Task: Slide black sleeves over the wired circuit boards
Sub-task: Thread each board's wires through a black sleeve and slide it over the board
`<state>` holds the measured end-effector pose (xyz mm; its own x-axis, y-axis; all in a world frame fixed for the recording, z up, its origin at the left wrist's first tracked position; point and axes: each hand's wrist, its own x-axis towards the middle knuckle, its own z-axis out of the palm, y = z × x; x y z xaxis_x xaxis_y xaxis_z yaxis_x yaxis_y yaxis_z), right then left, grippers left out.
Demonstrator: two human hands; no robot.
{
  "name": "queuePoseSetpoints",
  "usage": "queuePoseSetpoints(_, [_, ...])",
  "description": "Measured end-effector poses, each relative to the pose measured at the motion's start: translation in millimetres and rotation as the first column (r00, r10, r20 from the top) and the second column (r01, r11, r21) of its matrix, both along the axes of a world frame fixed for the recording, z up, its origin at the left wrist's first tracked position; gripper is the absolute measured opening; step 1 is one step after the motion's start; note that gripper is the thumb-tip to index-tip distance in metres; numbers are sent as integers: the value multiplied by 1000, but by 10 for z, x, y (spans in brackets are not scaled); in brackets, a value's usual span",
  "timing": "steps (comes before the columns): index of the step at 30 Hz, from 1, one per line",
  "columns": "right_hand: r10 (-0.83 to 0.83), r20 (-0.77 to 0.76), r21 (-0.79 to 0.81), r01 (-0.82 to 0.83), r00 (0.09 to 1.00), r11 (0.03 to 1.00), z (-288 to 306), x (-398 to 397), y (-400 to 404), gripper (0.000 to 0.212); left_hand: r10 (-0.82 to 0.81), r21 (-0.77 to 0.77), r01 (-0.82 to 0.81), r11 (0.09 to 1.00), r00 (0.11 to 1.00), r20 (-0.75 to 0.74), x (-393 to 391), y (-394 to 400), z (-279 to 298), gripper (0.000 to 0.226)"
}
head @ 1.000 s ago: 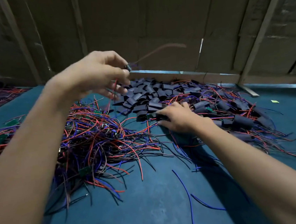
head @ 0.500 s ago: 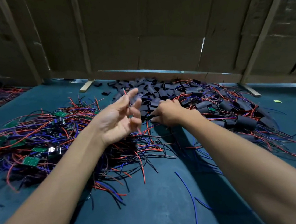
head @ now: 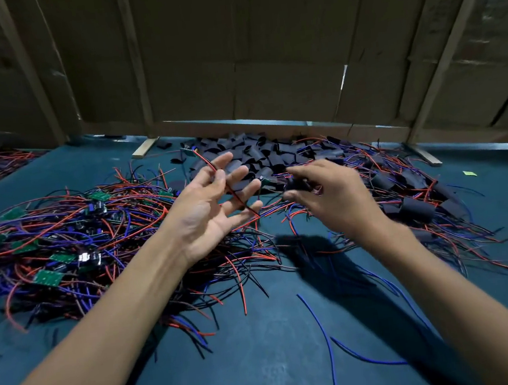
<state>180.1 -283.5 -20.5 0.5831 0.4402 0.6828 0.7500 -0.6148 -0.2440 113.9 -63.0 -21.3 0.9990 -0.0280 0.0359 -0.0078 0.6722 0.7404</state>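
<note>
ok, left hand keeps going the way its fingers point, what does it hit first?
Likely the pile of loose black sleeves just beyond the left hand; a red-black wire already crosses its fingers. Depth is unclear.

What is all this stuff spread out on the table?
black sleeves: a loose heap, black, far middle of the table.
wired circuit boards: a tangled pile, green boards with red, blue and black wires, left side.
sleeved boards: several, black with wires trailing, right side.
loose blue wires: two or so, near middle.
table: one, teal.
cardboard wall: brown, behind the table.
left hand: open, a red and black wire across its fingers.
right hand: pinches a dark piece.
</note>
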Motion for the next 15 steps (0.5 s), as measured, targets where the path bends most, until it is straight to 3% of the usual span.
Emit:
queuePoseSetpoints(2, [10, 51, 40, -12, 999, 999, -110, -192, -133, 44, -6, -27, 6, 1000, 1000, 14, -4, -34, -16, 29])
queuePoseSetpoints(8, [121, -117, 41, -117, 986, 992, -256, -346, -228, 35, 8, 46, -13, 999, 993, 119, -50, -253, -109, 48])
queuePoseSetpoints(15, [204, -214, 182, -166, 955, 969, -253, -492, -161, 35, 164, 113, -196, 974, 956, 242, -93, -384, -132, 41])
